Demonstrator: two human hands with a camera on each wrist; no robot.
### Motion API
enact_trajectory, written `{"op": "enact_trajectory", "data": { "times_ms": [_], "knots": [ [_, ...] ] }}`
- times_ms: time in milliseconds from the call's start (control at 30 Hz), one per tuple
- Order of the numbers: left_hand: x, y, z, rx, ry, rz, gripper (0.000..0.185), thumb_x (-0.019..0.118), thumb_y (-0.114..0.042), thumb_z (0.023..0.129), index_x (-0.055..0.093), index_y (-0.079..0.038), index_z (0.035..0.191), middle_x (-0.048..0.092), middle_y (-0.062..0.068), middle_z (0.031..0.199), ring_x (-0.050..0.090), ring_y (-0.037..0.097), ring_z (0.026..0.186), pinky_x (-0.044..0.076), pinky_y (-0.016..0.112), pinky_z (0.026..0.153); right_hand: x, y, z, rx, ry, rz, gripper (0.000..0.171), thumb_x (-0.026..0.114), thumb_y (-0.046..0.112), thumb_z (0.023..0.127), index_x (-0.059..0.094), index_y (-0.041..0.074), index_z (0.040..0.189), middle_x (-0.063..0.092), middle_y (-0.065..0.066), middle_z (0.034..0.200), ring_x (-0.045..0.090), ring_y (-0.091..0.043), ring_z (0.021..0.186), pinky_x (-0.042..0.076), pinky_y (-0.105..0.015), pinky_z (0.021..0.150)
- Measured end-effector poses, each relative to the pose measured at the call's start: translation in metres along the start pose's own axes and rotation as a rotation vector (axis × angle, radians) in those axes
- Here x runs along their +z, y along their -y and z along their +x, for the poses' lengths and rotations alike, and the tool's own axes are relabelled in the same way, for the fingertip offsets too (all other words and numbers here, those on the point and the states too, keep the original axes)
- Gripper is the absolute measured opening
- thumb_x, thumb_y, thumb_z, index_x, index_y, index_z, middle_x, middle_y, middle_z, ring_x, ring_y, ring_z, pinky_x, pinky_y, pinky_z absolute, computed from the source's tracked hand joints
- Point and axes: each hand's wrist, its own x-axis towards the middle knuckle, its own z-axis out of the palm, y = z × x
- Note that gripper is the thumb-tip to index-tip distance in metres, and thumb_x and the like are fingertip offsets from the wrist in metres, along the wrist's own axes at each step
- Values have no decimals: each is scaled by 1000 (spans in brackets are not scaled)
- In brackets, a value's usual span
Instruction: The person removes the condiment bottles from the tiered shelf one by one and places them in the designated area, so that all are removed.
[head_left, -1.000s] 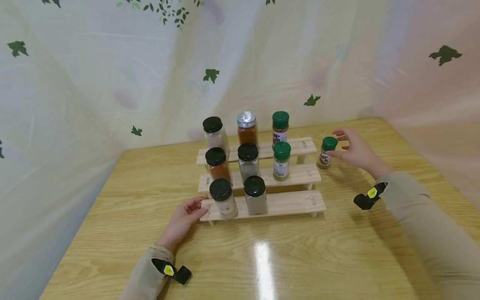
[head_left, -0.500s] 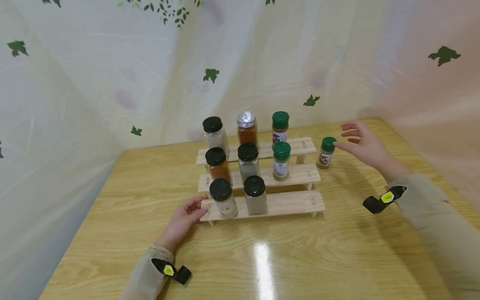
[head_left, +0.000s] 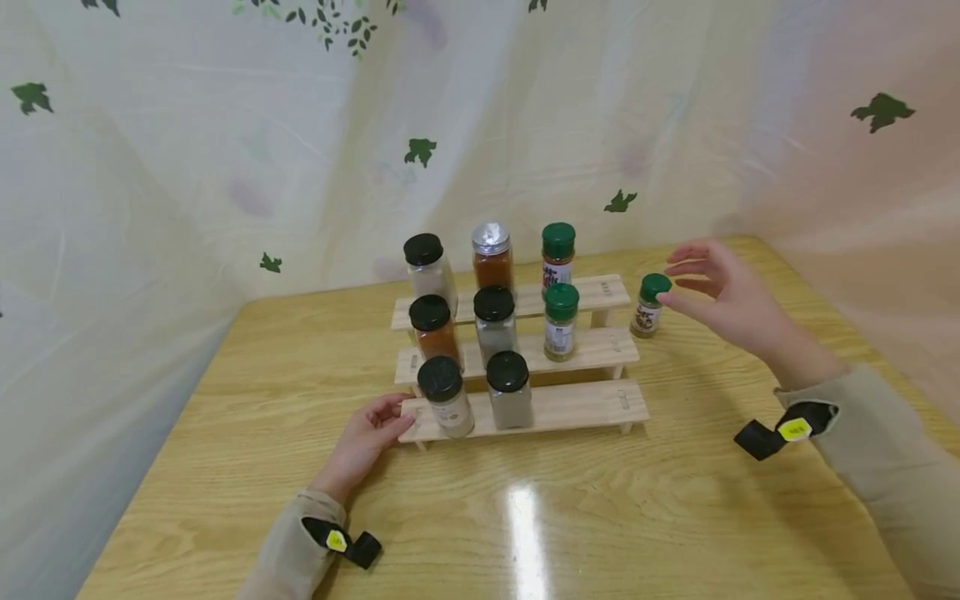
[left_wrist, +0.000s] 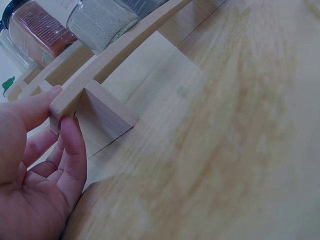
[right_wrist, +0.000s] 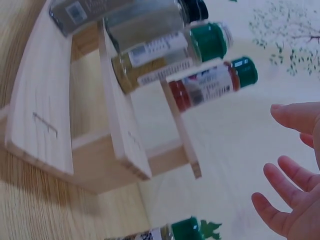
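The right hand (head_left: 723,292) hovers with fingers spread and loosely bent, holding nothing. Just off its fingertips, not touching them, a small green-capped spice bottle (head_left: 649,305) stands upright on the tabletop (head_left: 675,500). Its label carries dark print too small to read. Beyond that bottle from the hand is the end of a three-step wooden spice rack (head_left: 600,292).

The left hand (head_left: 367,437) rests against the opposite end of the rack, thumb and fingers pinching the end of the lowest step (left_wrist: 65,102), as the left wrist view shows.

On the rack, the top-step green-capped bottle (head_left: 558,254) bears a red and white label with dark characters, unreadable here. The middle-step green-capped bottle (head_left: 560,320) has a pale label with a barcode, seen in the right wrist view. The black-lidded jars show no legible writing.

The lowest step has bare board on the end nearer the right hand. Bare tabletop lies around the right hand toward the near edge, and the table's far corner lies just beyond it.
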Motion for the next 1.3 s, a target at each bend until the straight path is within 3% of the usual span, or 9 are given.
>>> {"op": "enact_trajectory", "data": {
  "times_ms": [333, 567, 767, 1033, 1300],
  "knots": [
    [1, -1, -3, -13, -12, 16, 42, 60, -11, 93, 48, 6, 129, 56, 1, 97, 55, 5, 83, 47, 18, 72, 17, 28, -17, -234, 60, 34, 48, 69, -7, 81, 45, -3, 123, 52, 16, 115, 52, 5, 104, 41, -7, 88],
    [1, 0, -2, -7, -6, 4, 41, 59, -9, 93, 47, 7, 129, 56, 0, 97, 56, 5, 84, 47, 17, 72, 31, 42, -26, -330, 113, 5, 52, 71, -9, 77, 48, -2, 123, 50, 20, 117, 51, 6, 106, 40, -9, 91],
    [1, 0, -3, -10, -19, 13, 40, 59, -9, 93, 48, 7, 128, 56, 0, 96, 55, 5, 83, 46, 17, 70, 43, 50, -29, -385, 162, 56, 54, 72, -10, 75, 49, -1, 123, 50, 18, 119, 52, 0, 109, 42, -12, 93],
    [1, -2, -3, -13, -23, 24, 40, 59, -10, 93, 48, 7, 128, 55, 0, 95, 55, 5, 82, 47, 18, 70, 65, 59, -29, -434, 221, 85, 55, 74, -10, 73, 49, -3, 122, 52, -13, 121, 53, -13, 111, 44, -19, 95],
    [0, -3, -1, -8, -9, 21, 41, 59, -10, 93, 48, 7, 129, 57, 1, 98, 56, 5, 83, 48, 18, 72, 91, 61, -25, -522, 241, -37, 55, 77, 1, 75, 52, 1, 123, 51, -13, 124, 52, -24, 111, 49, -40, 90]
  ]
}}
